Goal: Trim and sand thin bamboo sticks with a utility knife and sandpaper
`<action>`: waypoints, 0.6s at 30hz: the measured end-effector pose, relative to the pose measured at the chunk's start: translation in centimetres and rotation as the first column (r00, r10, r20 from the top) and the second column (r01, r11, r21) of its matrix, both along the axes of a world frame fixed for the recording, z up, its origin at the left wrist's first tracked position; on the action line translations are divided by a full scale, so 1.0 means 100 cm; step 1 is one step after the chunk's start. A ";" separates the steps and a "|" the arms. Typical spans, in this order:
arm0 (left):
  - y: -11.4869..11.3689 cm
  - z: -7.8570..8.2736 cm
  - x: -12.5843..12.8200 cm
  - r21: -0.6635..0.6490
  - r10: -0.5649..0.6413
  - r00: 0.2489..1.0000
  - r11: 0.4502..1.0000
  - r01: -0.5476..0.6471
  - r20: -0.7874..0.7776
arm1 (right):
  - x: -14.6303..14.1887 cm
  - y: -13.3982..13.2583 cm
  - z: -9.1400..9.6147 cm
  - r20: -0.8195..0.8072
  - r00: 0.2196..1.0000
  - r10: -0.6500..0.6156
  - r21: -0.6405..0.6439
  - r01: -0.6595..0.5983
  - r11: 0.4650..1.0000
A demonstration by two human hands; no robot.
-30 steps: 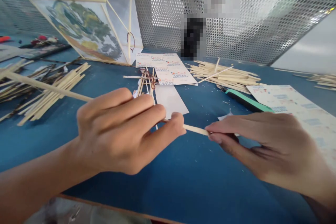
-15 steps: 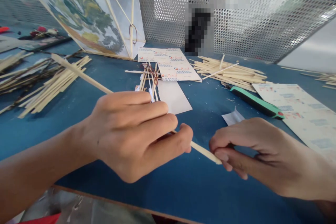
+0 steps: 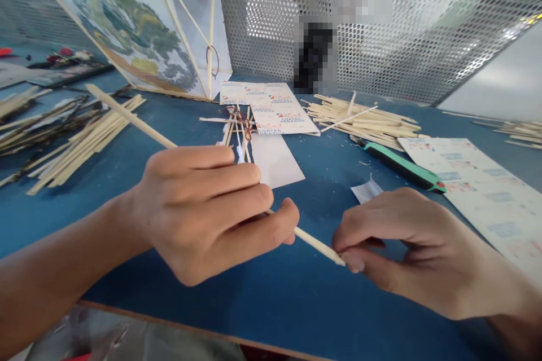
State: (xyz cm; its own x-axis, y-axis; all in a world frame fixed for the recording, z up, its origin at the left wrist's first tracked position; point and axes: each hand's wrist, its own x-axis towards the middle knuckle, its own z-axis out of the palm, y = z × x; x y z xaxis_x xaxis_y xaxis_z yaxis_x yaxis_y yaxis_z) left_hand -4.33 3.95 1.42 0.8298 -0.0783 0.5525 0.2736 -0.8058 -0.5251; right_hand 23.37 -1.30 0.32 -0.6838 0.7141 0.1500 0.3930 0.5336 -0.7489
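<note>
A long pale wooden stick (image 3: pixel 131 117) runs slantwise from the upper left down through my left hand (image 3: pixel 207 208), whose fingers are wrapped around it above the table. Its lower end sticks out past my left forefinger. At that end, my right hand (image 3: pixel 393 248) is closed in a pinch, thumb and forefinger meeting at the tip. Whether anything else is between those fingertips is hidden. Just beyond my right hand lies a small folded scrap of paper (image 3: pixel 366 189). A green and black utility knife (image 3: pixel 402 166) rests farther back.
Sheets of abrasive paper (image 3: pixel 283 110) lie mid-table, with another sheet (image 3: pixel 486 192) at right. Bundles of thin sticks (image 3: pixel 368 119) lie behind the knife and at left (image 3: pixel 88 144). A painted, stick-framed panel (image 3: pixel 135 39) stands at the back left before a perforated metal screen (image 3: pixel 262 22).
Both hands and the stick appear slightly farther left, as the view has shifted a little. My right fingertips have moved slightly at the stick's end; the grip of my left hand looks the same.
</note>
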 end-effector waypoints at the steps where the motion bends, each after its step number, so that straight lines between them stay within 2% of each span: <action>1: 0.000 -0.001 -0.001 0.001 0.006 1.000 1.000 -0.006 -0.006 | 0.000 0.000 -0.001 0.000 1.000 -0.002 -0.001 0.002 1.000; 7: 0.004 -0.001 -0.006 0.108 -0.069 0.998 0.992 0.069 -0.004 | 0.001 -0.002 -0.002 0.013 0.999 -0.036 -0.080 0.037 0.996; 11: 0.004 -0.002 -0.008 0.136 -0.049 0.999 0.989 0.049 -0.002 | 0.000 -0.001 -0.004 0.048 0.999 -0.010 0.024 0.009 1.000; 15: 0.008 -0.007 -0.015 0.129 -0.072 0.996 0.989 0.066 0.045 | 0.001 0.002 -0.008 0.101 0.992 -0.081 0.109 0.069 0.992; 18: 0.012 -0.008 -0.019 0.135 -0.121 0.991 0.985 0.112 0.060 | -0.002 0.002 -0.007 0.109 0.992 -0.064 0.009 0.064 0.998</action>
